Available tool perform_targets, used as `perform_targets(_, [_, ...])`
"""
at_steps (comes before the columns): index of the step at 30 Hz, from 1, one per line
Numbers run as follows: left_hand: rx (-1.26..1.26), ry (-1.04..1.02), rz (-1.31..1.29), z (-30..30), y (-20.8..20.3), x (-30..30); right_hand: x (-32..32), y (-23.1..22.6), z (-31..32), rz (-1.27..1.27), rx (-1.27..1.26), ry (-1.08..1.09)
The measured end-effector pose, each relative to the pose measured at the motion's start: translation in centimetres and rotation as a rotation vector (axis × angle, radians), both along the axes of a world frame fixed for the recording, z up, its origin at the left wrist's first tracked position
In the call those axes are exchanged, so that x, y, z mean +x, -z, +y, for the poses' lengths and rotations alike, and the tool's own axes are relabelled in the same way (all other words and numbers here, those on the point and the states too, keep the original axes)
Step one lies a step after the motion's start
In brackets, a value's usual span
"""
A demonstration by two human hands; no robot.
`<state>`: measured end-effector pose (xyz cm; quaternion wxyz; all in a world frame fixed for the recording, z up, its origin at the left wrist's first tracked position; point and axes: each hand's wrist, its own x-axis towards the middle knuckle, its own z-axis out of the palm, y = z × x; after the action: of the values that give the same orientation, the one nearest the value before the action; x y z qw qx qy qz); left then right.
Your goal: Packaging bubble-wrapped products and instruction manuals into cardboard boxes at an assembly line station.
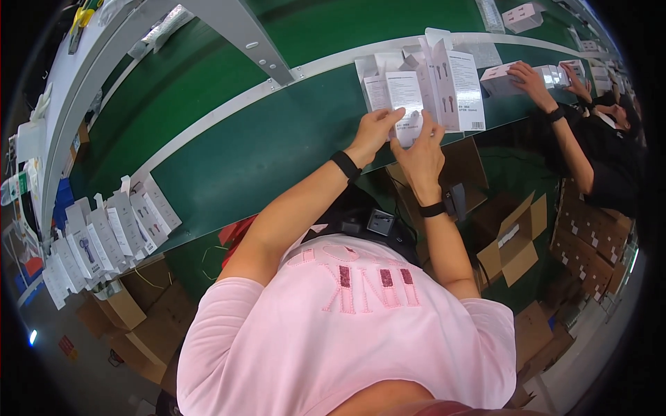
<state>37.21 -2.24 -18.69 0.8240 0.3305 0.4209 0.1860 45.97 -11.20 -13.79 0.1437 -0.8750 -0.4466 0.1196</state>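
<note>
A small white printed carton (404, 93) stands between my two hands at the front edge of the green bench. My left hand (377, 133) pinches its lower left side, with the thumb on its face. My right hand (422, 154) grips its lower right side, fingers bent around the edge. Just behind and to the right, larger white cartons with raised flaps (463, 87) stand upright, printed with small pictures and a barcode. The far sides of the carton in my hands are hidden.
Green bench (243, 159) stretches leftward to a row of upright white cartons (114, 232). A metal frame post (239, 41) rises behind. At right a co-worker's hand (531, 84) touches a white box. Brown cardboard boxes (517, 239) sit below the bench.
</note>
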Motion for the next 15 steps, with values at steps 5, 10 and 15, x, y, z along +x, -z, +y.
perform_targets(5, [0.116, -0.101, -0.018, 0.0, -1.1, -3.3, -3.0, -1.1, -1.6, 0.103, 0.288, -0.066])
perform_targets(10, [0.691, -0.133, -0.116, -1.3, -4.0, -10.7, -5.8, -1.3, -3.1, 0.225, 0.488, -0.277])
perform_targets(15, [0.753, -0.144, -0.027, -1.5, -6.9, -19.0, -7.8, -2.8, -2.3, 0.324, 0.643, -0.390])
